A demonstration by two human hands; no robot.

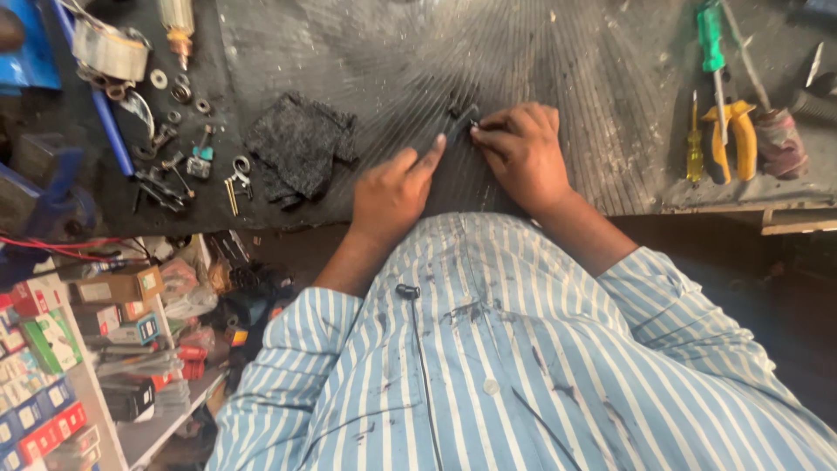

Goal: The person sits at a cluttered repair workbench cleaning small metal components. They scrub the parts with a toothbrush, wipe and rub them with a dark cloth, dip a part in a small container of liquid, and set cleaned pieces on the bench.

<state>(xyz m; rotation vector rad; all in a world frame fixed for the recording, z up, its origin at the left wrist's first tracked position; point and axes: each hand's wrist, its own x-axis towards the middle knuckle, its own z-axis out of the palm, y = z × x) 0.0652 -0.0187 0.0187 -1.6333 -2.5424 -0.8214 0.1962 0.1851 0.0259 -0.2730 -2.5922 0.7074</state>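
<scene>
Pinching a small dark part [460, 122] on the ribbed table [366, 52].
Right hand [521, 150] fingers closed on it, left hand [394, 194] steadying with thumb extended; could slip into the grooves, judging by its size.

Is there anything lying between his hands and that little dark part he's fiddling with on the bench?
No, nothing visible does. Both the left hand and the right hand already touch the small dark part on the ribbed mat.
</scene>
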